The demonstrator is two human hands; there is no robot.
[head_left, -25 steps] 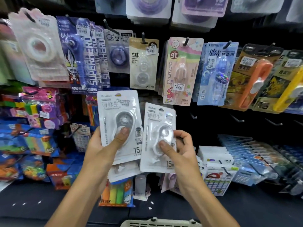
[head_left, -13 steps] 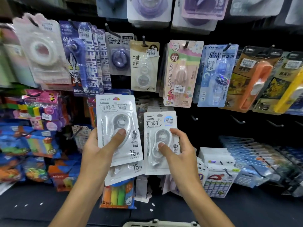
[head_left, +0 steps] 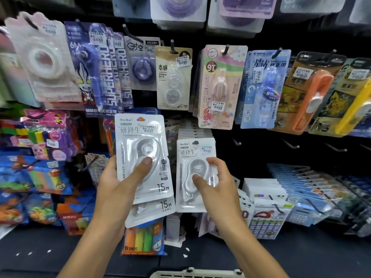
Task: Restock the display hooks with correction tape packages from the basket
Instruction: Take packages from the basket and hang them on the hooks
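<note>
The left hand (head_left: 118, 183) holds a small pile of white tape packs (head_left: 143, 157) up in front of the wall of hooks. It looks like a waiting pile, kept close so the next pack is ready. The thumb (head_left: 143, 166) presses flat on the front of the top pack. The other fingers are hidden behind the pile, so I cannot tell how they lie. One more pack peeks out under the top one, toward 6 o'clock.

The right hand (head_left: 215, 185) holds one tape pack (head_left: 195, 173) by itself, just beside the pile at 3 o'clock. It pinches the pack, thumb on the clear bubble and curled fingers around the right edge. Right behind it, toward 12 o'clock, hangs a row of the same packs (head_left: 194, 133), so I think this pack is going onto that hook. I cannot see the hook's tip.

The basket (head_left: 197, 273) shows only its rim, at 6 o'clock.
</note>
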